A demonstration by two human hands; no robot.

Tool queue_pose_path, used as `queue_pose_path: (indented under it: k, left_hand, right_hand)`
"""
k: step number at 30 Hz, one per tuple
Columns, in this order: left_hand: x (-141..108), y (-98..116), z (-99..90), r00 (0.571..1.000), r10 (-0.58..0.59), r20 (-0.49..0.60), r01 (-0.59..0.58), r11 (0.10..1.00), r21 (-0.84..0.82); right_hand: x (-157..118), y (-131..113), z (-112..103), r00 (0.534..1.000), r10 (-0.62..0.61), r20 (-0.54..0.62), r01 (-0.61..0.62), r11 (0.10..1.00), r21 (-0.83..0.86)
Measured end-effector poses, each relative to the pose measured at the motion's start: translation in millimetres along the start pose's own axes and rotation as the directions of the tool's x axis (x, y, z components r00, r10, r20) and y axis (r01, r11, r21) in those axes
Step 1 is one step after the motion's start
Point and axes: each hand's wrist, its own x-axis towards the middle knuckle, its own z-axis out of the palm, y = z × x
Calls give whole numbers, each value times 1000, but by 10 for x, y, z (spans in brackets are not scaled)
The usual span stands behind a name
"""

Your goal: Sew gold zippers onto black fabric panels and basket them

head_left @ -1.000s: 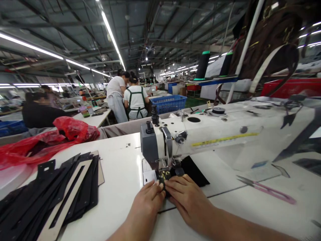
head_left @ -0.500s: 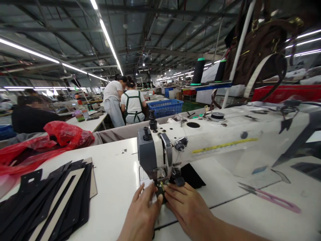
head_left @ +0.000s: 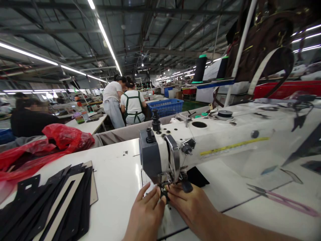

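Beneath the needle area of a white sewing machine, both hands are at a small black piece, mostly hidden by fingers and the presser foot. My left hand has its thumb and fingertips closed on the near left edge of the piece. From the right, my right hand presses its fingers together on the same piece, the fingertips partly behind the machine's parts. Flat black material lies behind the needle area; whether it joins the held piece cannot be seen.
Stacked black cut strips lie at left near a red plastic bag. Pink-handled scissors rest at right. Black thread cones stand above the machine. Two people are beyond, by a blue basket.
The view has shifted slightly, so the machine and scissors appear farther right. Both hands stay at the needle area, with the fingers slightly closer together around the black piece.
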Motion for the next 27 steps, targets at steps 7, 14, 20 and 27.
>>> queue_pose_path:
  k: [7, 14, 20, 27]
  left_hand:
    - [-41, -29, 89, 998, -38, -42, 37, 999, -26]
    - [-2, -43, 63, 998, -61, 4, 62, 998, -32]
    - [-44, -63, 107, 998, -65, 11, 65, 997, -34]
    - [-20, -35, 80, 995, -89, 39, 91, 995, -38]
  right_hand:
    - [41, 10, -7, 1000, 14, 9, -14, 1000, 8]
    - [34, 30, -3, 999, 29, 34, -29, 1000, 7]
    - [45, 35, -36, 993, 64, 104, -62, 998, -20]
    - [29, 25, -43, 994, 73, 76, -74, 997, 8]
